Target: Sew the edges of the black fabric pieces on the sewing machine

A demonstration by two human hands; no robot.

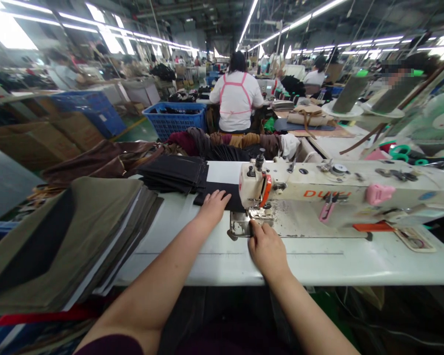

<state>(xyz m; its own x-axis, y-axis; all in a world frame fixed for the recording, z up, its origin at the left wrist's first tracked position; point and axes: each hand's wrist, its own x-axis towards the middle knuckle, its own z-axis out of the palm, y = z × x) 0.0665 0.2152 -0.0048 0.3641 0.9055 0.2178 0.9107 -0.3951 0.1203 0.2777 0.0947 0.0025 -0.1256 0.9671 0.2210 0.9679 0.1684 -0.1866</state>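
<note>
Left hand (215,204) is lying open, palm down, fingers loosely spread on a black cloth (231,195), pressing rather than gripping, as far as shows. Right hand (268,246) is resting at the front of the sewing machine (299,190), fingers bent, index tip reaching the metal plate (240,228) just below the presser foot (256,213); cannot tell whether finger and thumb are pinching anything. The cloth is lying flat on the table (214,268), left of the machine head, its right end running in by the head; whether the foot is clamping it is not clear. Step in hand, judging by this: cloth is being positioned or guided at the needle. Next move is probably calling for light flat pressure from the left hand, the edge lined up with the foot, and right fingertips staying clear of the needle. A black stack (173,172) is sitting just beyond the left hand, close to the cloth; an olive stack (88,202) is lying farther left, near the left forearm. Pink snips (327,209) are hanging against the machine arm, well right of both hands. Past the table, a co-worker (236,101) is sitting, back turned, beside a blue basket (177,118).
</note>
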